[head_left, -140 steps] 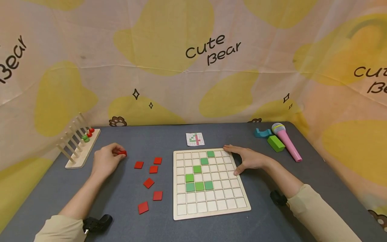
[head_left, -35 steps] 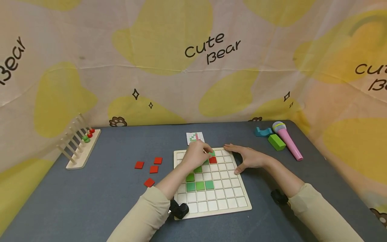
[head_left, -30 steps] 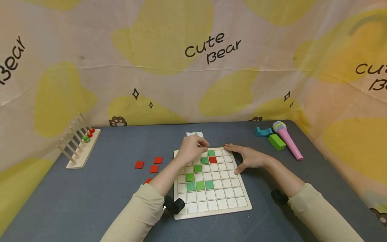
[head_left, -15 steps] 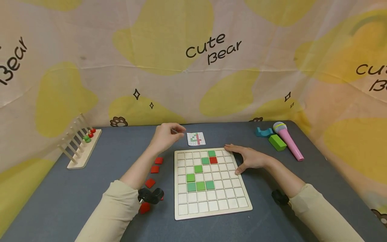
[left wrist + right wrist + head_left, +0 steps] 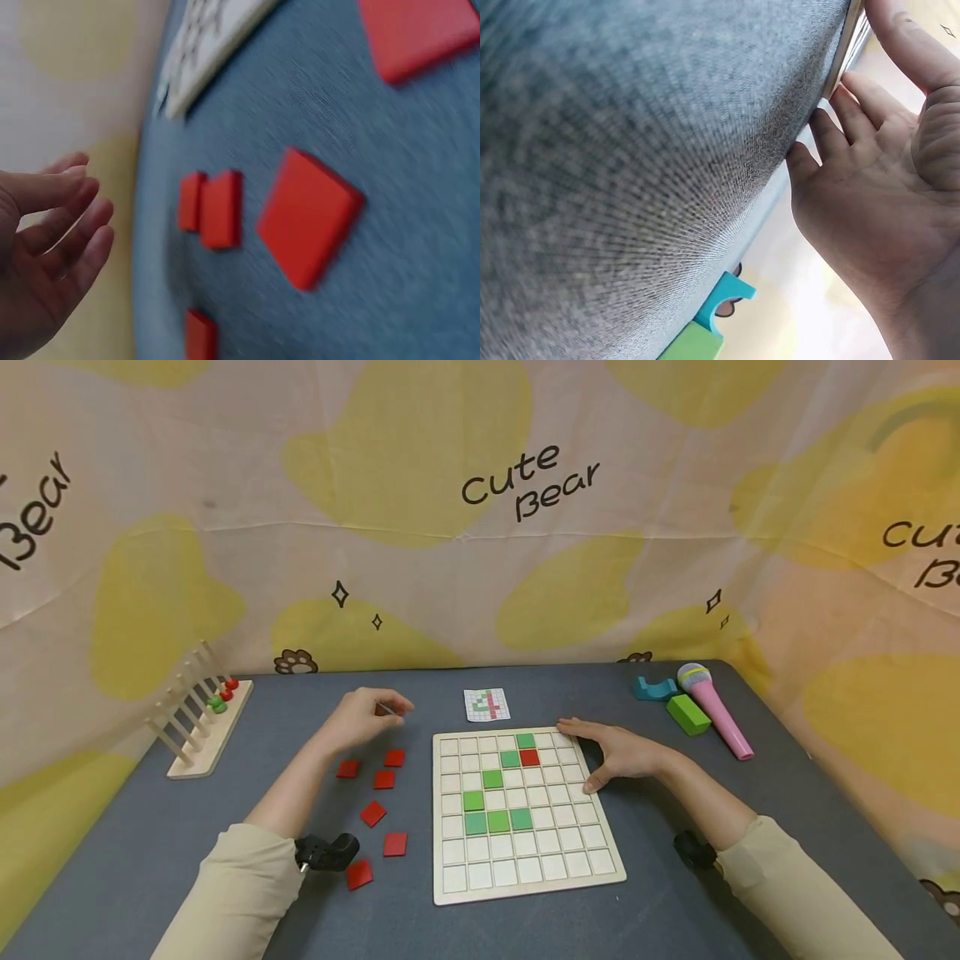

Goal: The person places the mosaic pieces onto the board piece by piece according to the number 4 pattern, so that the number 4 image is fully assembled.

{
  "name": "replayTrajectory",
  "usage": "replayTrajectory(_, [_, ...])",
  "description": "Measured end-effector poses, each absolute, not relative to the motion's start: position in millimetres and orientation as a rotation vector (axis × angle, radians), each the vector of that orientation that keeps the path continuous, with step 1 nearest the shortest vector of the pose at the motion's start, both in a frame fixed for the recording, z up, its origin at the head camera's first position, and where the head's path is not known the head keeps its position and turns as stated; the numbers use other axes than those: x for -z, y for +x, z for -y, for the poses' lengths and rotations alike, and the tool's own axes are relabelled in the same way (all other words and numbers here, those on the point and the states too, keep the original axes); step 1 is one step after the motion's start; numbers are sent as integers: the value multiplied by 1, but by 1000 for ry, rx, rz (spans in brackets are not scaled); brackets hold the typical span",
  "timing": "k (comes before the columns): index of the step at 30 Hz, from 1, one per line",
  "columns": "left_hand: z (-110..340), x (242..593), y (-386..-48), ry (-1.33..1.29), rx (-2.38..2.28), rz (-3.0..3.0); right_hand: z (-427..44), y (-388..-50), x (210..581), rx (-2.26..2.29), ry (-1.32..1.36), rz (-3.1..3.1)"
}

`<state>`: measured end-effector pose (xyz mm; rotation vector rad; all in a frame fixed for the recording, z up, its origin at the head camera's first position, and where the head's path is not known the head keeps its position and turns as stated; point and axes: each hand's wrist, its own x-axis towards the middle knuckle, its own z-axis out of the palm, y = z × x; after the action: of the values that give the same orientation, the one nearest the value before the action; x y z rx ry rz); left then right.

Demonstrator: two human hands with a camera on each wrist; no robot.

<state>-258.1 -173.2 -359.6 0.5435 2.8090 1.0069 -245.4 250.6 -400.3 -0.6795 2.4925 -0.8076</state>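
In the head view, the wooden grid board (image 5: pixel 517 870) lies flat on the table. Several green tiles (image 5: pixel 492 779) and one red tile (image 5: pixel 529 757) sit in its squares. My right hand (image 5: pixel 618 752) rests at the board's upper right, thumb and fingers spread against its edge; the right wrist view shows the fingertips at that edge. My left hand (image 5: pixel 363 718) hovers behind the loose red tiles (image 5: pixel 372 813), left of the board, with relaxed fingers and nothing held. In the left wrist view, those fingers (image 5: pixel 56 225) are apart from the tiles.
A pattern card (image 5: pixel 487 705) lies behind the board. To the left stands a wooden peg rack (image 5: pixel 213 735) with red and green beads. At the back right are a pink toy microphone (image 5: pixel 716 714), a green block (image 5: pixel 687 715) and a blue curved block (image 5: pixel 654 689).
My left hand has carried a red tile from the left onto the board, beside a green one, and let go. It has since moved back left, past the card. The right hand stays put.
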Motion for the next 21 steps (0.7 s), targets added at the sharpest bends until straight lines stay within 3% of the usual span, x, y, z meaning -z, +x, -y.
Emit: replayTrajectory(21, [193, 389, -257, 786, -802, -2610, -252, -247, 401, 817, -686, -2485])
